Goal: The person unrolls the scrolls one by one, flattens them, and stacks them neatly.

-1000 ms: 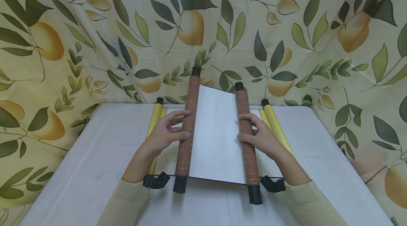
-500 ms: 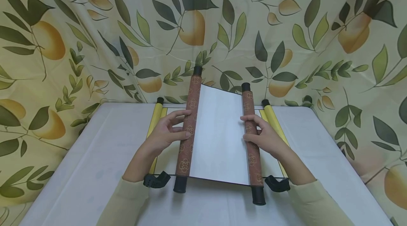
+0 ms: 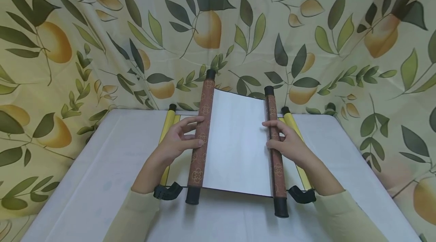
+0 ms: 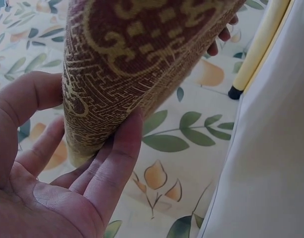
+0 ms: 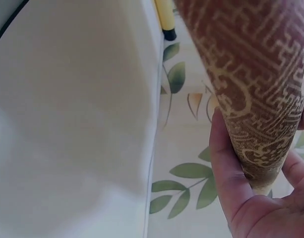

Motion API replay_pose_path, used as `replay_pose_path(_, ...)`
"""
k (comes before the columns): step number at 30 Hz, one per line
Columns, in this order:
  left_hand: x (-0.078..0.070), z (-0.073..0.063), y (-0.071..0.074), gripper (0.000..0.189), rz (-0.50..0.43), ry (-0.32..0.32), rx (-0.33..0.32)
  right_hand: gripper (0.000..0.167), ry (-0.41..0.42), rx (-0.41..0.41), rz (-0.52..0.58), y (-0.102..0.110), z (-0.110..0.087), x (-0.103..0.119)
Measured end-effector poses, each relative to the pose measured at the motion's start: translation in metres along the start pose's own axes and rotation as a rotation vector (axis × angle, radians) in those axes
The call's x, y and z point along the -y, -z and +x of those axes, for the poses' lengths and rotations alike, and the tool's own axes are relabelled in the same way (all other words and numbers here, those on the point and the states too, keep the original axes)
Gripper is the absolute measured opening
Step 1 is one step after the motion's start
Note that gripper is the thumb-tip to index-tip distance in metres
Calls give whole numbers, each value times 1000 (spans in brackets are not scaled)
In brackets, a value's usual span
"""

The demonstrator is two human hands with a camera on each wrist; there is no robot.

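Observation:
A hanging scroll with brown, gold-patterned rolls and black end knobs is held tilted up, with a blank white sheet (image 3: 238,143) stretched between its two rolls. My left hand (image 3: 175,141) grips the left roll (image 3: 200,140) near its middle; the left wrist view shows fingers and thumb around its patterned backing (image 4: 122,59). The right roll (image 3: 278,174) is in my right hand (image 3: 291,141), thumb and fingers on either side of it. From the right wrist, the patterned roll (image 5: 261,94) sits between the thumb and fingers. Its knobs reach toward the near side of the table.
Behind the brown scroll, a second scroll with yellow side rolls (image 3: 167,124) lies spread on the white-covered table (image 3: 112,151), mostly hidden. Black wrist mounts (image 3: 168,191) sit below each hand. A curtain with fruit and leaves (image 3: 136,26) hangs behind the table.
My right hand and the right roll have moved to the right and turned slightly, so a wider stretch of white sheet shows. The left hand stays nearly in place.

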State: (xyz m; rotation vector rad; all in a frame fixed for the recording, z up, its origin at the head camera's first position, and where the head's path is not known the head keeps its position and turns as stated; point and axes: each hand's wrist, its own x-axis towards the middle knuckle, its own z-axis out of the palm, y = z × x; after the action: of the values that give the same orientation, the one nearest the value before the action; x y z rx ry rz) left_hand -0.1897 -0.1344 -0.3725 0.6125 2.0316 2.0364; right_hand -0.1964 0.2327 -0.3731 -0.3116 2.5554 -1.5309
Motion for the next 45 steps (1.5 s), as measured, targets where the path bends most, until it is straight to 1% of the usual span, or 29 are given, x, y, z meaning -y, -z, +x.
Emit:
replay_pose_path(4,1,0,1,65,-9,-3,3,57,-5,26,15,3,-1,-1)
replay_pose_path(7,1,1,2,65,0,-11,7,59,-4,30,19,4,-1,-2)
replay_pose_path(14,0,3,2,66,-7,-16,15,58,26,16,-5,8,1,-4)
replay_pose_path(17,0,3,2,66,-12,-8,9,59,21,23,-13,8,2,-4)
replay_pose_path(20,-1,2,3,66,-16,-4,3,58,14,13,-25,8,3,-4)
replay_pose_path(29,-3,0,4,66,-6,-3,-7,57,-3,9,-48,9,3,-5)
replay_pose_path(38,-4,-1,6,65,-2,1,-24,55,15,1,-87,13,2,-3)
replay_pose_path(42,-4,-1,6,65,-2,-5,-19,52,20,-11,-101,15,0,-3)
replay_pose_path(45,-4,-1,7,65,-13,-1,-16,53,13,-2,-94,15,1,-3)
